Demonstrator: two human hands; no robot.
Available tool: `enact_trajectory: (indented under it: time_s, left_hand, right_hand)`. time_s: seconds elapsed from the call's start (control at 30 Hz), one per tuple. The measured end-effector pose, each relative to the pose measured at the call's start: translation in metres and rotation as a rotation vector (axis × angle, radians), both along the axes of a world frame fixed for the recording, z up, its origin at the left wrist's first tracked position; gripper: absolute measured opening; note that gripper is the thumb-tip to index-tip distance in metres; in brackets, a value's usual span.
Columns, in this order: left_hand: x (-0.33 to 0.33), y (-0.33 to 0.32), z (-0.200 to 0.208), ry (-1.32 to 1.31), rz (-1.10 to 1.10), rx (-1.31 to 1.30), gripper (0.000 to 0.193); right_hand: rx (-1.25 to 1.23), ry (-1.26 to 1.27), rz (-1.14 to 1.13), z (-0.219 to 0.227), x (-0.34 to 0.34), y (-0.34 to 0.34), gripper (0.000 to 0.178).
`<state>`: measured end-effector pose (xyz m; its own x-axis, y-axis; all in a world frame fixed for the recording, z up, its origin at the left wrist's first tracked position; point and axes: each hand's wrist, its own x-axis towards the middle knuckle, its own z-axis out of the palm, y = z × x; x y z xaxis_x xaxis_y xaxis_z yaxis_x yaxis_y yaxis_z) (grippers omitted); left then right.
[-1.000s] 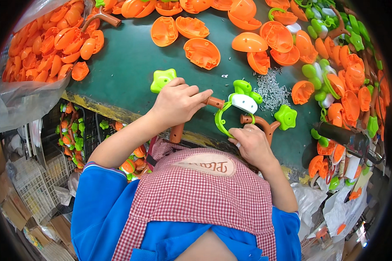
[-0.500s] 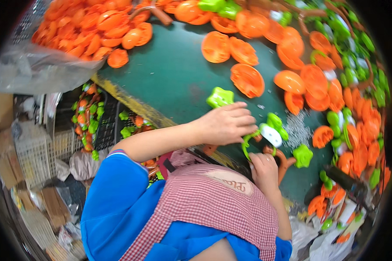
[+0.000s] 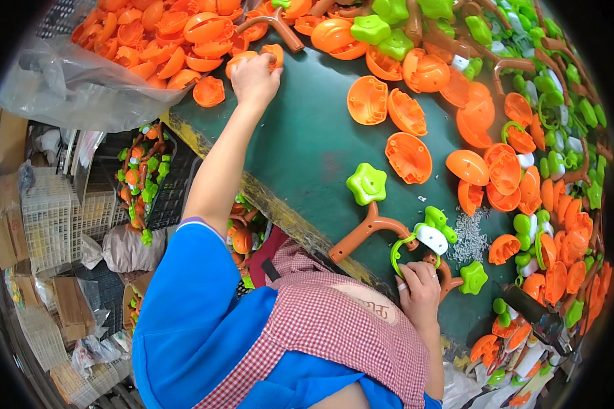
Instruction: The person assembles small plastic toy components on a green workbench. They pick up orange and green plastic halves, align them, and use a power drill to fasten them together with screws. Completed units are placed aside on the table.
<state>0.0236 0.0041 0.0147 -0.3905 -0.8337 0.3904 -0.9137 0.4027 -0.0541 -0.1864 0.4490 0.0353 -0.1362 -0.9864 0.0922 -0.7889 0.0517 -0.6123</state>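
My left hand (image 3: 254, 80) reaches to the edge of the orange pile, its fingers curled over a glossy orange shell half (image 3: 236, 63). Close to my body, my right hand (image 3: 419, 293) pinches a thin green ring (image 3: 394, 258) near its lower end. Joined to or touching that ring is a white piece with dark spots (image 3: 431, 239), with green lobes (image 3: 435, 217) beside it. A brown forked branch (image 3: 368, 230) bearing a green star (image 3: 367, 184) lies to the left. Another brown branch (image 3: 447, 281), by my right fingers, meets a second green star (image 3: 473, 278).
Small metal screws (image 3: 469, 235) lie heaped on the green table (image 3: 300, 146). Orange shell halves (image 3: 408, 158) and mixed green, white and brown parts (image 3: 559, 102) spread along the far and right sides. A black power tool (image 3: 533, 315) is at right; crates (image 3: 44, 211) stand at left.
My left hand has moved from beside the green ring to the orange pile at upper left. My right hand stays at the ring. The forked branch with its star now shows fully.
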Motion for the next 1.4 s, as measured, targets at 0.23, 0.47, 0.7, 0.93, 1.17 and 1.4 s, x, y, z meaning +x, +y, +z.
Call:
enact_trajectory:
  time_s: [0.23,0.47,0.7,0.93,1.17,1.4]
  left_hand:
    - [-0.055,0.132,0.057,1.481,-0.529,1.594,0.030]
    - [-0.100,0.224,0.059,1.254,-0.693,1.766,0.022]
    - [-0.133,0.247,0.057,1.282,-0.582,1.607,0.035]
    - [-0.120,0.275,0.060,1.109,-0.898,1.428,0.024]
    - [-0.116,0.281,0.072,1.413,-0.806,1.841,0.022]
    - [-0.130,0.284,0.071,0.523,-1.060,0.361,0.019]
  right_hand:
    - [-0.394,-0.105,-0.256,0.001,-0.018,-0.001,0.029]
    - [-0.334,-1.202,-0.328,0.042,-0.010,-0.067,0.068]
    - [-0.482,-1.036,-0.355,0.035,-0.002,-0.053,0.062]
    - [-0.457,-0.909,-0.435,0.035,-0.028,-0.062,0.045]
    - [-0.429,-1.403,-0.537,0.043,-0.044,-0.078,0.020]
    - [-0.587,-1.396,-0.477,0.041,-0.011,-0.054,0.067]
